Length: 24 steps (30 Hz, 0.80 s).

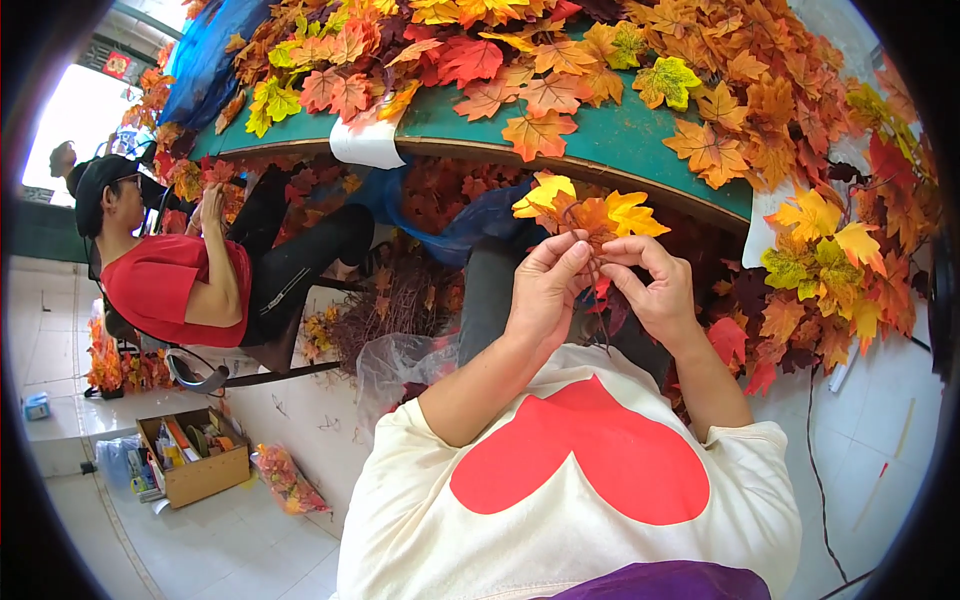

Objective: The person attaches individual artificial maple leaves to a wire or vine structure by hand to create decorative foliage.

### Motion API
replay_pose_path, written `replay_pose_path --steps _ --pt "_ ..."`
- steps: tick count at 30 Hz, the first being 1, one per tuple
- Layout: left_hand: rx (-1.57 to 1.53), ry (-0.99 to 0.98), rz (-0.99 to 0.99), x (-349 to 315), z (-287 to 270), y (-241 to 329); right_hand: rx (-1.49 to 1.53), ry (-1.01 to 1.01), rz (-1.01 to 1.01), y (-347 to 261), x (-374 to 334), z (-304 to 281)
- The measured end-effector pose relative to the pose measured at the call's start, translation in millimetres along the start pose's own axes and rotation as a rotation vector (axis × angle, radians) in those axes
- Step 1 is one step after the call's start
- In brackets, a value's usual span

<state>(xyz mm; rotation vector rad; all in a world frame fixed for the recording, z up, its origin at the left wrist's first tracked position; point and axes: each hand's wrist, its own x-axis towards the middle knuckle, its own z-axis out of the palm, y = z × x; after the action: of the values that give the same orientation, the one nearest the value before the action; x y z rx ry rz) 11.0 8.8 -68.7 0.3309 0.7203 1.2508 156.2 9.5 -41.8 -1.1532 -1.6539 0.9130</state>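
Between my two hands, just short of the table's near edge, is a small bunch of artificial maple leaves (592, 214) in yellow and orange, with thin dark stems hanging down. My left hand (550, 275) pinches the stems between thumb and fingertips. On the other side, my right hand (655, 285) has thumb and forefinger closed at the same bunch, by its stems. The exact grip of the fingertips is partly hidden. Below the hands, a few dark red leaves and stems lie over my lap.
A green table (440, 135) ahead carries heaps of orange, red and yellow artificial leaves (560, 90). More leaf sprays (825, 265) hang at its right. A co-worker in a red shirt (175, 285) sits at the left. A cardboard box (205, 470) of supplies stands on the floor.
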Motion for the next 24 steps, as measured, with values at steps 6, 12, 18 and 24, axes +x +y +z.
replay_pose_path --steps 6,12,18,24 --pt "0.141 -0.004 0.161 -1 1 -4 -0.089 0.042 -0.048 -4 -3 2" --pt "0.233 -0.013 0.245 -6 -1 -12 -0.205 0.075 -0.108 -10 -9 5" --pt "0.31 0.003 0.268 -19 -6 -17 -0.344 0.136 -0.296 -10 -21 14" --pt "0.324 -0.082 0.323 -40 -23 -17 -0.355 0.089 -0.401 -16 -41 20"
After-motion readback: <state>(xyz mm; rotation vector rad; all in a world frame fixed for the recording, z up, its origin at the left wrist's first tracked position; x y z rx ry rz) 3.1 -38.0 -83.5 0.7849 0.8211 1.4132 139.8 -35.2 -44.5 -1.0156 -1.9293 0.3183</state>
